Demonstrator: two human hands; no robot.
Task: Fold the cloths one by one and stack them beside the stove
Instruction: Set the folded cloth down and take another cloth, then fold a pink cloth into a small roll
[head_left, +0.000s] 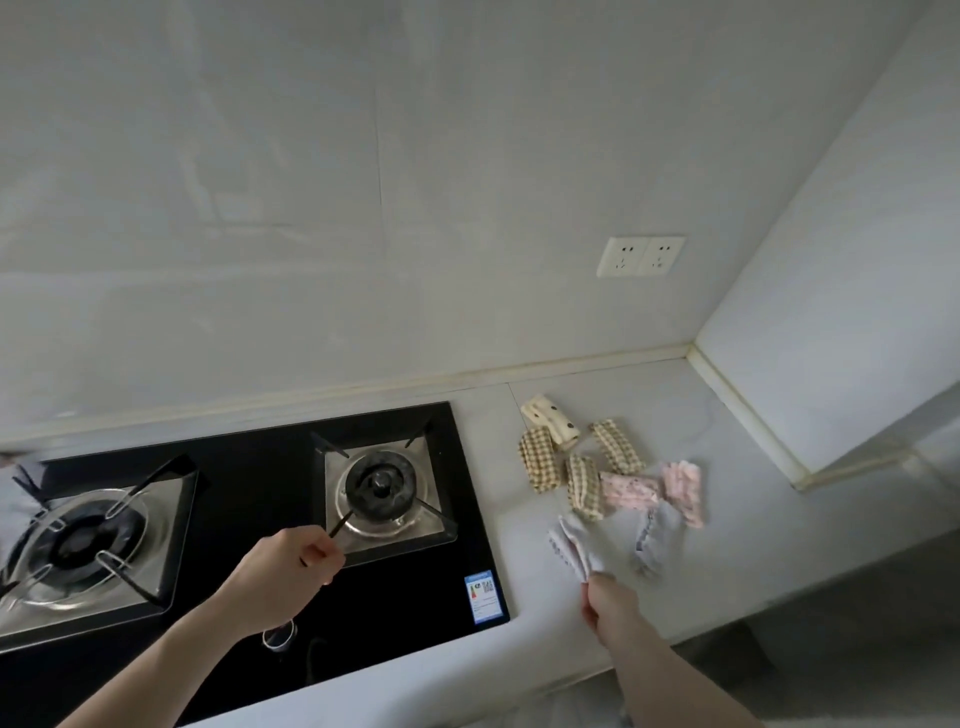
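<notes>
Several small cloths lie crumpled on the grey counter (727, 561) right of the black stove (260, 519): a cream dotted one (550, 415), beige checked ones (540, 465), pink flowered ones (628, 491) and a pale grey one (652, 540). My right hand (608, 605) pinches a corner of another pale grey cloth (574, 543) near the counter's front. My left hand (283, 577) hovers over the stove near the right burner (382, 488), fingers curled with nothing visible in them.
The stove has a second burner (88, 540) at left and a knob (280, 636) at its front edge. A double wall socket (640, 256) sits above the counter. A wall corner (748, 415) bounds the counter at the right.
</notes>
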